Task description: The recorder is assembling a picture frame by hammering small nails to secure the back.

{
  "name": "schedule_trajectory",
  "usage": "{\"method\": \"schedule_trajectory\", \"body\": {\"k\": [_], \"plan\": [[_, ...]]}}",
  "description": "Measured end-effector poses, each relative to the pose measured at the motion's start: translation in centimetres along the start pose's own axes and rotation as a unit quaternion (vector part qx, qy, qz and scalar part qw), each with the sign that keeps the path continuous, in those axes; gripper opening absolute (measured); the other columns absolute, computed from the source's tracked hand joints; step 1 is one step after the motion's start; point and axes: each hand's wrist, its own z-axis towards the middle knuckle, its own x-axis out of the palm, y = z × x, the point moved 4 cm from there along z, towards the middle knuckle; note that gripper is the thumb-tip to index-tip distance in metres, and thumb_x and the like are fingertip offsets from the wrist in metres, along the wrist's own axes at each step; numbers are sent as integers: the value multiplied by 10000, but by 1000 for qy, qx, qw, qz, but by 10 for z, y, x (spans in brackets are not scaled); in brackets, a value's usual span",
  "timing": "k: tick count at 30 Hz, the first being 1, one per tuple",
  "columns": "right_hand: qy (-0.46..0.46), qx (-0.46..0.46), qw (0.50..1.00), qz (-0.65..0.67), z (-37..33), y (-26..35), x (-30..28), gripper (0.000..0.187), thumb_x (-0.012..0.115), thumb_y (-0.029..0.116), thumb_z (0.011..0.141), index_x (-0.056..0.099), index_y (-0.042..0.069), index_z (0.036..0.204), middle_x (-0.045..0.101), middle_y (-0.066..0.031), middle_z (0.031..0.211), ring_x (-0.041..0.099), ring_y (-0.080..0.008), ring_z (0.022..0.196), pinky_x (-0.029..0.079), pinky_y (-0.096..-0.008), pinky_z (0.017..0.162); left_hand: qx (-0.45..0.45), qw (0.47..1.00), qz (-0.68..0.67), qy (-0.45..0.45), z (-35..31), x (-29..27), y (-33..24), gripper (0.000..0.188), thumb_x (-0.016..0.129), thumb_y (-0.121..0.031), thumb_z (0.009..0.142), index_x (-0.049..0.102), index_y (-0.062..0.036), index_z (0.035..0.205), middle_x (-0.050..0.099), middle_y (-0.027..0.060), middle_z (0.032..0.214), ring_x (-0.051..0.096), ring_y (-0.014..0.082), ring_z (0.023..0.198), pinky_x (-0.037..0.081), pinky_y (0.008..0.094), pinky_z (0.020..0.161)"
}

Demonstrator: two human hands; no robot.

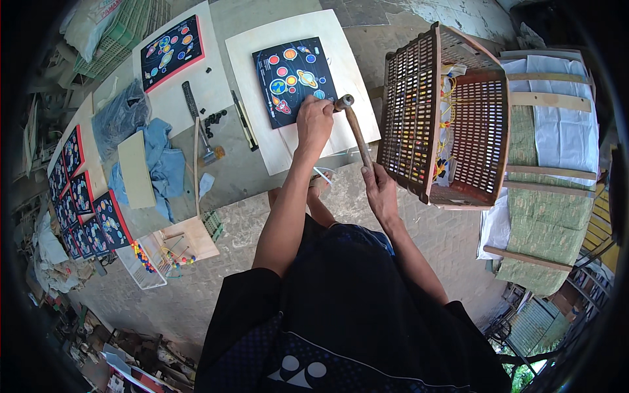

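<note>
Black rectangular board with coloured planets [290,71] lies on pale plywood sheet [244,59]. Left hand [315,123] at board's lower right corner, fingers bunched; cannot tell if pinching something. Right hand [381,190], apart, grips brown-handled, metal-headed hammer [358,136]; misaimed blow may hurt left fingers.

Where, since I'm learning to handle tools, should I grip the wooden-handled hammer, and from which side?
Grip the hammer's handle by its near end, probably best from the near right: it slants that way, with the hammer head at the far end. The right hand holds it there.
</note>
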Motion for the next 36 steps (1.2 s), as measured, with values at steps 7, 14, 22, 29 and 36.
{"method": "schedule_trajectory", "body": {"k": [7,14,22,29,36], "plan": [[0,10,1000,17,-1,-3,5,441,582,374,1031,637,-25,1211,552,-109,636,502,-159,587,438,-361,563,-126,991,28,42,6,-4,-1,167,654,-163,879,769,-44,861,707,209,879,691,394,860,551,465,805],[-3,47,992,116,-2,-12,11,443,583,394,1033,643,-36,1121,510,-48,677,462,-122,667,415,-328,585,-201,977,-31,64,1,5,9,180,641,-182,862,780,-69,877,738,194,884,714,390,876,564,459,807],[22,35,996,81,8,-25,12,454,572,400,1033,645,-48,1044,490,-65,648,447,-124,653,402,-352,569,-154,985,-65,52,1,8,9,225,590,-148,919,738,19,887,740,173,773,751,249,639,576,332,660],[12,21,997,78,5,-16,15,448,571,394,1029,642,-45,1086,504,-96,636,451,-152,619,408,-371,564,-86,994,-63,2,0,11,19,222,594,-115,931,746,26,1010,727,199,870,753,262,674,574,337,639],[3,17,1000,26,1,-9,10,452,553,418,1031,640,-19,1107,563,-167,659,533,-219,617,451,-407,602,-81,992,-97,-5,-4,18,14,178,631,-99,882,764,-22,972,672,255,900,677,406,834,538,475,765]]}}
